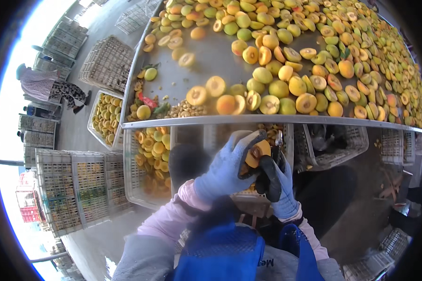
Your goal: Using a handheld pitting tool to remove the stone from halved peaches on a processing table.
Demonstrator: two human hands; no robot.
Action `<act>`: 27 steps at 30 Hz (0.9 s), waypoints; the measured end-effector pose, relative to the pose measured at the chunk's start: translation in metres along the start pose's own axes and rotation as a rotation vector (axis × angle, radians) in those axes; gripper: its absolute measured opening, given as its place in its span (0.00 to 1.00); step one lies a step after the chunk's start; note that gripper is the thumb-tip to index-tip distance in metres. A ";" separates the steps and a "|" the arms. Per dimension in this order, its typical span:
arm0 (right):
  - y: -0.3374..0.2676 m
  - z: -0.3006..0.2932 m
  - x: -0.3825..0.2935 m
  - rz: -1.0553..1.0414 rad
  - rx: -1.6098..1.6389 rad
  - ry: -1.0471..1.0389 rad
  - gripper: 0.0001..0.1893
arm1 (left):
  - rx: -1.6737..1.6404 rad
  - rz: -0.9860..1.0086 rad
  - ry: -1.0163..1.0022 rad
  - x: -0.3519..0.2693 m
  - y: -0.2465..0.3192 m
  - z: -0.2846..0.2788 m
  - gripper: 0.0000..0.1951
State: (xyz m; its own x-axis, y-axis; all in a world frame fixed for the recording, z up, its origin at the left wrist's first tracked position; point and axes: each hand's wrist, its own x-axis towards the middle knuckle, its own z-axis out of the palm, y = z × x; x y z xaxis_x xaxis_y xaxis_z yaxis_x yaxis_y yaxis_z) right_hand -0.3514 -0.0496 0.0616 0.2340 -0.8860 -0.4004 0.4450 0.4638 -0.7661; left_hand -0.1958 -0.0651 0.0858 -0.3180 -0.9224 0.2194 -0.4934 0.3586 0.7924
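Note:
My left hand [222,164], in a blue glove with dark fingertips, holds an apricot half [257,153] with its cut face and dark stone hollow turned up. Close against it, my right hand [280,181], gloved alike, grips a small hand tool [279,139] with a shiny metal end. Its exact kind is partly hidden by the fingers. The right thumb touches the fruit's lower edge. Both hands are just short of the metal table's front rim [232,119]. Below them, a plastic crate [289,140] holding pieces of fruit is partly covered by my hands.
Whole and halved apricots [297,86] cover much of the table, with a heap of stones [187,109] near its front rim. A crate of halves [154,151] stands to the left, a crate with dark contents [332,147] to the right. A person [42,84] is beyond stacked crates [81,186].

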 end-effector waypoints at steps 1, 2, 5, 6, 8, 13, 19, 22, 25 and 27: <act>0.007 -0.003 0.001 -0.036 0.009 -0.003 0.17 | -0.046 0.028 0.018 -0.005 -0.001 0.003 0.39; 0.004 -0.004 -0.004 0.002 0.022 -0.014 0.16 | -0.118 0.029 0.007 -0.010 -0.003 0.006 0.40; 0.001 -0.004 -0.013 0.050 0.054 -0.059 0.16 | -0.954 -0.243 0.173 -0.026 0.009 0.022 0.32; 0.003 -0.008 -0.014 0.058 0.072 -0.090 0.17 | -0.955 -0.245 0.170 -0.027 0.009 0.025 0.32; 0.026 -0.023 -0.009 -0.014 0.018 -0.123 0.18 | -0.729 -0.498 0.166 -0.031 0.009 0.032 0.26; 0.005 -0.035 -0.008 -0.141 -0.325 -0.264 0.21 | -0.376 -0.394 0.100 -0.030 0.011 0.021 0.17; 0.007 -0.027 -0.019 -0.312 -0.597 -0.088 0.11 | -0.359 -0.451 0.087 -0.036 0.011 0.030 0.19; 0.029 -0.019 -0.038 -0.641 -0.811 -0.059 0.12 | -0.527 -0.434 0.347 -0.053 -0.003 0.059 0.23; 0.036 -0.018 -0.043 -0.698 -0.927 0.011 0.15 | -0.605 -0.502 0.402 -0.060 -0.007 0.069 0.28; 0.040 -0.018 -0.044 -0.688 -0.905 0.023 0.15 | -0.652 -0.385 0.456 -0.059 0.003 0.074 0.27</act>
State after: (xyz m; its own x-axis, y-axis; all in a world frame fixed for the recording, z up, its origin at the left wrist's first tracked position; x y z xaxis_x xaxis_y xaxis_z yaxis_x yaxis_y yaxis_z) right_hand -0.3594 0.0079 0.0399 0.1614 -0.9563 0.2439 -0.3167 -0.2843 -0.9049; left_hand -0.2381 0.0010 0.0333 0.1974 -0.9797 -0.0340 0.1042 -0.0135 0.9945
